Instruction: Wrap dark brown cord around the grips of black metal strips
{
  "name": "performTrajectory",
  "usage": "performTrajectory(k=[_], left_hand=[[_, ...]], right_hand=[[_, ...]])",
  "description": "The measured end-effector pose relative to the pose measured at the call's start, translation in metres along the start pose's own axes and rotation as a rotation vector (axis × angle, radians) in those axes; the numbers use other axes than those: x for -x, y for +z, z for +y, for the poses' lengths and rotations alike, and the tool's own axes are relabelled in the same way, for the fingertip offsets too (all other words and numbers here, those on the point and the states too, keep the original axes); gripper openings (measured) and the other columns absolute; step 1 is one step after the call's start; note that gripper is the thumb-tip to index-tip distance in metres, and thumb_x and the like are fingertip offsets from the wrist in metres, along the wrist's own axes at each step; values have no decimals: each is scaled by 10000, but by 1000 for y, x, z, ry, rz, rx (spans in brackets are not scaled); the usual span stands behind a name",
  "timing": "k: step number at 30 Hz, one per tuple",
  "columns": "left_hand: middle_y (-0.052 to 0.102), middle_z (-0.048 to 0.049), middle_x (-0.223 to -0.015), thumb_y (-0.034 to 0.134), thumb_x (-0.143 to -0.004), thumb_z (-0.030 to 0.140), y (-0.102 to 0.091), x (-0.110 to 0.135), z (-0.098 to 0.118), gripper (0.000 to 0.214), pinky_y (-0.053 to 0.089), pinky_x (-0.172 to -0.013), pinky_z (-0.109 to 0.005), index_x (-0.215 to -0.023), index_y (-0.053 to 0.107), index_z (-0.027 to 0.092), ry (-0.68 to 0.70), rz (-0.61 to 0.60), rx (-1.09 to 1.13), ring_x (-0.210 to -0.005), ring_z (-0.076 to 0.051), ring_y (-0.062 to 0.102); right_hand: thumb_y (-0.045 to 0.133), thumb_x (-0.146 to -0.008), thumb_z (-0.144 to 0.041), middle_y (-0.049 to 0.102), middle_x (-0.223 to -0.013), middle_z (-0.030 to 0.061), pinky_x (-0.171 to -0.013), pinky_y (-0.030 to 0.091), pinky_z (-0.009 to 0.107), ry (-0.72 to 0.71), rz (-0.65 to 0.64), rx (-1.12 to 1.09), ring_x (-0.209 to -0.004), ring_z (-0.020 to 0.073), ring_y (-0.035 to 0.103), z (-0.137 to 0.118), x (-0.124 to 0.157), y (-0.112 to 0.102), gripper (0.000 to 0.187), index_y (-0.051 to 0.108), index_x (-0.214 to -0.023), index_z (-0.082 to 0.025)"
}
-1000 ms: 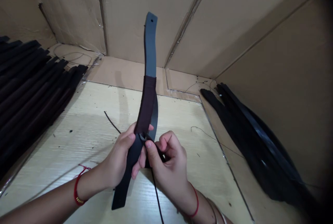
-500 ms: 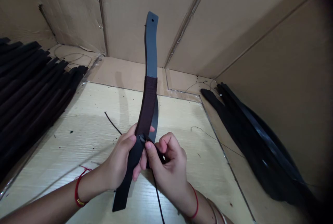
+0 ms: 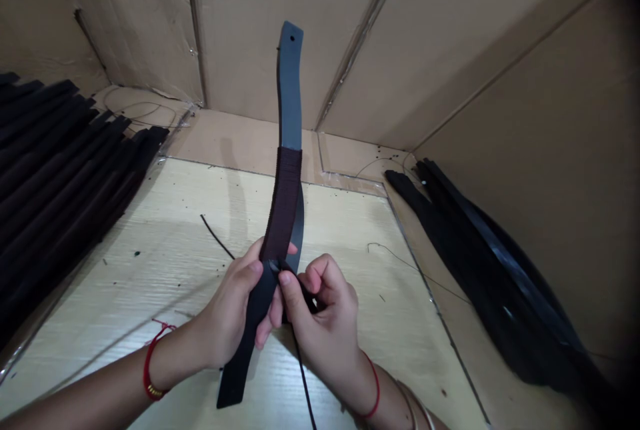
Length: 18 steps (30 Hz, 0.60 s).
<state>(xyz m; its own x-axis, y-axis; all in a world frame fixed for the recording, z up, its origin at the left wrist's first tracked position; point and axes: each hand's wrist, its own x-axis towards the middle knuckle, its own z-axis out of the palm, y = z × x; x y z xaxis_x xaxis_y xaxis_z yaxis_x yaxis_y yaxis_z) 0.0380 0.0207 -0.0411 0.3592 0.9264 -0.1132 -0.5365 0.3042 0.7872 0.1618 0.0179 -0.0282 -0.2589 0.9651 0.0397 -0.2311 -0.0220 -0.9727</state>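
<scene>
A long dark strap (image 3: 291, 97) with a hole near its top end stands upright in the middle of the head view. Part of its length is tightly wrapped in dark brown cord (image 3: 283, 207). My left hand (image 3: 235, 303) is closed around the strap just below the wrapping. My right hand (image 3: 323, 303) pinches the dark cord at the lower edge of the wrapping, thumb against the strap. One loose cord end (image 3: 217, 236) sticks out left of my left hand, and another length (image 3: 305, 377) hangs below my right hand. A curved strap part (image 3: 299, 223) shows behind the wrapping.
A pile of dark straps (image 3: 55, 177) lies at the left. More long black strips (image 3: 480, 263) lie at the right. The pale tabletop (image 3: 345, 217) carries small scraps and a thin thread (image 3: 395, 255). Cardboard panels (image 3: 250, 30) stand behind and at the sides.
Almost nothing differs. The strap's top has shifted very slightly left; both hands keep their hold in the same places.
</scene>
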Motion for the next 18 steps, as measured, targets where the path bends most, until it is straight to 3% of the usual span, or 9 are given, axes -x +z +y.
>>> performTrajectory(k=[10,18], left_hand=[[527,44,-521,347,-976,511,-4,2,-18,449,354,-345,-147,-1226,468,158,77,67,-252,-332,-73,435],[566,22,-518,366,-940,574,-3,-2,-9,498,343,-313,-146,-1211,431,162,33,58,-82,-314,-92,450]], right_hand=[[586,-939,-297,444,-423,-132,-260,369,162,-5,139,43,-323,181,605,12,4,0,397,234,-762,-252],[547,-955,-264,478,-480,-100,-301,353,167,-45,52,135,-402,187,655,2,0,0,354,249,-764,-244]])
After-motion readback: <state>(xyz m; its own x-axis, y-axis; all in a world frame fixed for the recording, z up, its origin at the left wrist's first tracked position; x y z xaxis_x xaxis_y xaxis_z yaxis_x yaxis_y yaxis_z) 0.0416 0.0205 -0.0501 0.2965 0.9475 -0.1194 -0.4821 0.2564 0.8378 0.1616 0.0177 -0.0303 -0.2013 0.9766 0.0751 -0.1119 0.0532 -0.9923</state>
